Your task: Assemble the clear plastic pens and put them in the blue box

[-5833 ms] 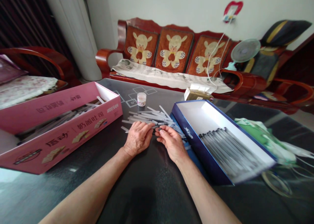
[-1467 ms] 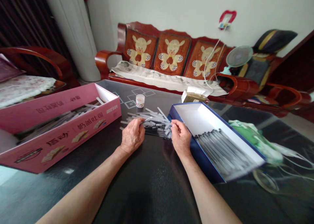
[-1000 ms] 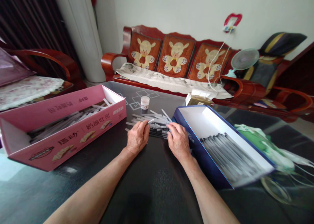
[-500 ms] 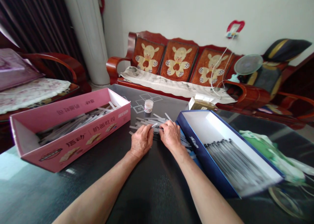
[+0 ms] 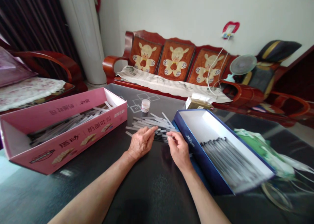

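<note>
My left hand is closed at the near left side of a loose pile of slim whitish tubes, its index finger reaching forward. A small pale tip shows by that finger, but what the hand holds is unclear. Thumb and fingers of my right hand are pinched together at the pile's right side, beside the blue box. Whatever is in that pinch is too small to name. Dark, thin pieces lie between the hands. Inside the blue box, clear pen-like sticks with dark ends lie side by side.
A long pink box on the left holds more whitish tubes. A small white tub stands behind the pile. Tissue box and green-white plastic bag lie beyond and right of the blue box. A wooden sofa stands behind the table.
My hands have moved apart, the right one drawing back toward me and turning into a pinch. The thin whitish piece that stuck up from my left hand no longer shows there. The view shifted slightly.
</note>
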`<action>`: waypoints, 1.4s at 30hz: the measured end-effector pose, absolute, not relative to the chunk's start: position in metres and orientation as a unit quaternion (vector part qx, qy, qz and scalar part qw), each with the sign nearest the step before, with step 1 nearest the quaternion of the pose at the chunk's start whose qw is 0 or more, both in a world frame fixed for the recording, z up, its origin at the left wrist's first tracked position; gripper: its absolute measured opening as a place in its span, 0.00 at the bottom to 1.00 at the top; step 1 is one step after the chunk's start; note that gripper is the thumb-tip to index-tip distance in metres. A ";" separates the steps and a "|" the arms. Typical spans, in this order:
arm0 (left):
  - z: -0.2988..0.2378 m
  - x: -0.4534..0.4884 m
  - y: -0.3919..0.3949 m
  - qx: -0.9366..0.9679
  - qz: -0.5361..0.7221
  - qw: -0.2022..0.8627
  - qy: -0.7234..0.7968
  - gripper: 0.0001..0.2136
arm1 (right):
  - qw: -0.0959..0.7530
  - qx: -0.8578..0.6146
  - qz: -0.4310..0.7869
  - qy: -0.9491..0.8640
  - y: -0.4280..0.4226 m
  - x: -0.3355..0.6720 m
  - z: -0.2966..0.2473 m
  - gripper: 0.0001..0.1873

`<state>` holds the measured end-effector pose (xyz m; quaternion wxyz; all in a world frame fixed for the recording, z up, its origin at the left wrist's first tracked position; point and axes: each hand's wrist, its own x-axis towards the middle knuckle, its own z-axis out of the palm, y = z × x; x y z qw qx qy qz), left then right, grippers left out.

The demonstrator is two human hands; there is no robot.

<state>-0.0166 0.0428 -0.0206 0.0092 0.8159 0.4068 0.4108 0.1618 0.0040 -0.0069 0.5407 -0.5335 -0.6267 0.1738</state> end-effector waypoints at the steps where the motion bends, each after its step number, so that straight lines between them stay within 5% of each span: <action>1: -0.020 -0.016 0.042 0.823 0.409 0.009 0.394 0.14 | 0.550 -0.535 0.220 -0.602 0.003 0.162 -0.008 0.09; 9: -0.017 -0.014 0.038 0.852 0.383 0.016 0.356 0.14 | 0.593 -0.495 0.409 -0.485 0.007 0.155 -0.008 0.09; 24: -0.015 -0.013 0.038 0.856 0.361 0.087 0.360 0.12 | 0.588 -0.462 0.478 -0.461 0.010 0.152 -0.018 0.14; 42: -0.013 -0.014 0.034 0.874 0.351 -0.005 0.336 0.13 | 0.565 -0.504 0.498 -0.423 0.004 0.150 -0.002 0.16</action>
